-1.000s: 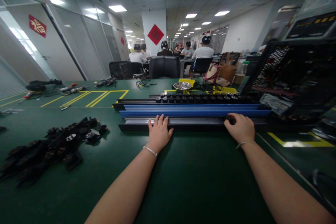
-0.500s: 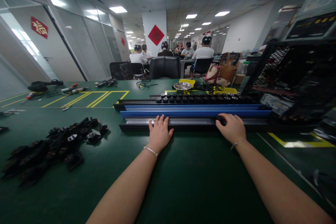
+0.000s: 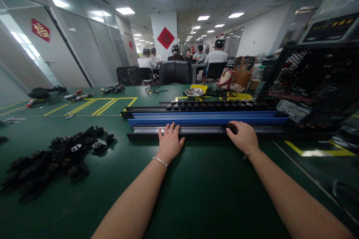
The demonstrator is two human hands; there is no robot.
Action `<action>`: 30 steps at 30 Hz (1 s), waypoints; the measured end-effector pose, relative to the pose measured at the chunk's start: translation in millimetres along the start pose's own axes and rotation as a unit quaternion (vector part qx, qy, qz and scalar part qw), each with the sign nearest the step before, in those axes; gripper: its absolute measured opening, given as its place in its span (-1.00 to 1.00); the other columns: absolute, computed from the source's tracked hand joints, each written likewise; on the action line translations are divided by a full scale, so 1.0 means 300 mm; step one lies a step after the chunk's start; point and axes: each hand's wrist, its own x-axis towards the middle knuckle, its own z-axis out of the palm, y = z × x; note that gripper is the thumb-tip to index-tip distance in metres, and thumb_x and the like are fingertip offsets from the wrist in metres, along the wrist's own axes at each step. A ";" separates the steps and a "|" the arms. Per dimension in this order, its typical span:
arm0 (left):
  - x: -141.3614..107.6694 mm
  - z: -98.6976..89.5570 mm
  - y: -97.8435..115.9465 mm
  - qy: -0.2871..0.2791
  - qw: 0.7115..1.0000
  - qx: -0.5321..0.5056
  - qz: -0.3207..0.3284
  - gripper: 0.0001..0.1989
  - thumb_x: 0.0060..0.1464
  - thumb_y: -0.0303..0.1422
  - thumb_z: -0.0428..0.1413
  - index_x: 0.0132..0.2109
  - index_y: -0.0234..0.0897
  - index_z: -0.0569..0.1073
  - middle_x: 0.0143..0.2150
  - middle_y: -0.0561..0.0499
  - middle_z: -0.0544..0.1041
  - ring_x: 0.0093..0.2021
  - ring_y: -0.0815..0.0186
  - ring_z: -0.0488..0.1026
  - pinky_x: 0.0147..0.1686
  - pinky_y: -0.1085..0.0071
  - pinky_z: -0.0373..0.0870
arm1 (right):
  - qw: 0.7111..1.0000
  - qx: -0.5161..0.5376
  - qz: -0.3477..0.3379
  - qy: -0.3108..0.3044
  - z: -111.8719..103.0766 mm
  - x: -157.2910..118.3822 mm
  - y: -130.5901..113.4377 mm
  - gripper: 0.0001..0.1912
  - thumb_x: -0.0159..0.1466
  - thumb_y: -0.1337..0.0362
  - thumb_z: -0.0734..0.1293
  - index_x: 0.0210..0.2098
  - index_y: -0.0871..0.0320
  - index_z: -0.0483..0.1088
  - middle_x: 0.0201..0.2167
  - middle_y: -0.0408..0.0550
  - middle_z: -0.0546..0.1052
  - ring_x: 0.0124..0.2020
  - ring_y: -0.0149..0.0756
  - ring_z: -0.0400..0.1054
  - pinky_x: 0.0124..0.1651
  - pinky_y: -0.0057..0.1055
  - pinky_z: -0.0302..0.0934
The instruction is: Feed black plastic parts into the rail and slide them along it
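My left hand [image 3: 170,141] lies with fingers spread on the nearest rail [image 3: 202,130], a long black track with a silvery channel. In that channel, to the right, sits a small black part [image 3: 231,128], its shape mostly covered by my fingers. My right hand [image 3: 244,135] is closed around it. Directly behind lies a blue rail [image 3: 207,118], parallel to the near one. Farther back, a black rail [image 3: 146,109] runs the same way, and several small black round-topped parts [image 3: 193,105] stand in rows along it.
A pile of loose black parts [image 3: 56,157] lies at left on the green table [image 3: 196,194]. At right stands an open black metal case [image 3: 311,86]. Behind the rails are a metal bowl [image 3: 194,92] and a yellow tray [image 3: 199,89]. Several people sit at tables farther off.
My right hand has slid slightly left along the near rail with the small black part. My left hand stays in place on the rail.
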 end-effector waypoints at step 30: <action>0.000 -0.014 0.004 -0.020 1.000 0.000 -0.006 -0.45 0.12 -0.09 -0.08 0.22 -0.17 0.23 0.29 -0.10 0.20 0.29 0.08 0.03 0.21 -0.05 -0.07 | 0.999 0.036 -0.015 -0.028 -0.003 0.000 -0.060 -0.70 0.19 0.15 0.18 -0.18 0.16 0.39 -0.31 0.01 0.52 -0.24 -0.16 0.36 0.00 -0.14 0.12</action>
